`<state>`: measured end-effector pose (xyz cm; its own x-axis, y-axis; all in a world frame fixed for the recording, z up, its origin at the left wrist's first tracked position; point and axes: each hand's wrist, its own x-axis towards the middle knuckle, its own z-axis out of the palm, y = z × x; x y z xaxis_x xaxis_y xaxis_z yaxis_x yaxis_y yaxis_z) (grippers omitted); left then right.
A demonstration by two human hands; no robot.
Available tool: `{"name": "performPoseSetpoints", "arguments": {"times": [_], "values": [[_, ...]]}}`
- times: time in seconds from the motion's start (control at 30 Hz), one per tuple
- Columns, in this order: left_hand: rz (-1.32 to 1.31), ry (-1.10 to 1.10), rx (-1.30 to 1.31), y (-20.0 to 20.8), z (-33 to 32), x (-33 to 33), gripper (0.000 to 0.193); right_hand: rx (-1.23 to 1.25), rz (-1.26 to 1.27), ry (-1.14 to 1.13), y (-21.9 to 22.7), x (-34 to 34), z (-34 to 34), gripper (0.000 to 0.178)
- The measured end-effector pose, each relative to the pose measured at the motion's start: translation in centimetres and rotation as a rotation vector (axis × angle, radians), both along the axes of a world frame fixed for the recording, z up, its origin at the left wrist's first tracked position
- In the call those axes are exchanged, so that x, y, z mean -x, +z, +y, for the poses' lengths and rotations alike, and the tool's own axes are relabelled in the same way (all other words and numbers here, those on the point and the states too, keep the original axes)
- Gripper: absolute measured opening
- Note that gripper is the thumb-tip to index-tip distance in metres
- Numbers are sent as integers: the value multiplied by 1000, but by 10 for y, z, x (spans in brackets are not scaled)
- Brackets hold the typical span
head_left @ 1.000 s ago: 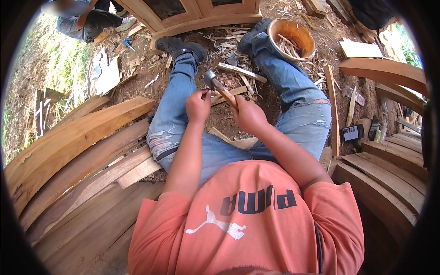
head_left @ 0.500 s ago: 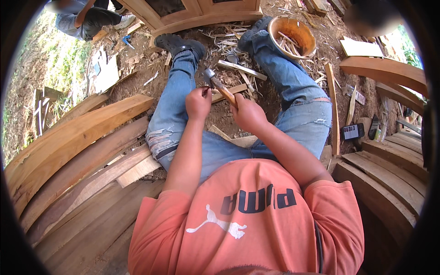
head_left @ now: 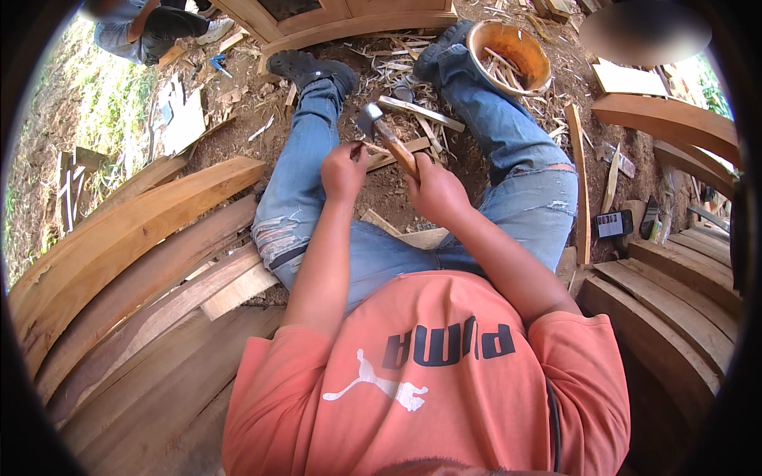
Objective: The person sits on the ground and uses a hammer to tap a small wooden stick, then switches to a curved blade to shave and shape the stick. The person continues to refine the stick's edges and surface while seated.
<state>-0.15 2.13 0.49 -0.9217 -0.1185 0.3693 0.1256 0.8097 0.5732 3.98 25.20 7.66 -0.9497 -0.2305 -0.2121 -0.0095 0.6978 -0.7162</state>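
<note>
My right hand (head_left: 438, 192) is wrapped round the wooden handle of a hammer (head_left: 399, 151). Its metal head points away from me, just beyond my left hand. Between my knees, my left hand (head_left: 344, 173) is closed in a pinch beside the hammer head; whatever its fingertips hold is too small to make out. Below both hands, a wooden strip (head_left: 413, 147) and several offcuts lie on the dirt between my jeans-clad legs.
An orange-brown bucket (head_left: 512, 57) with wood scraps stands by my right foot. Curved timber beams (head_left: 135, 214) flank my left; stacked boards (head_left: 675, 278) and a phone (head_left: 613, 224) lie right. A wooden panelled frame (head_left: 341, 28) stands ahead. Another person (head_left: 147, 32) is at far left.
The hammer head has risen slightly, away from my left fingertips. My right hand has shifted a little to the right, and my left hand stays nearly in place, still pinched.
</note>
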Motion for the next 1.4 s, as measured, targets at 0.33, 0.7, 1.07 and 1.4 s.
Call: {"name": "performPoseSetpoints", "arguments": {"times": [0.33,0.7,1.07,1.4], "values": [[-81,-1,-45,7,3,-8,13,-27,-51,32,-4,-6,-4,26],[-94,24,-59,5,0,-8,15,-64,-59,51,-7,-1,-9,27],[-82,34,-158,3,0,-7,14,-13,-10,-72,1,11,11,36],[-134,136,-478,34,-1,-9,16,488,-542,-288,-64,22,45,26]]}}
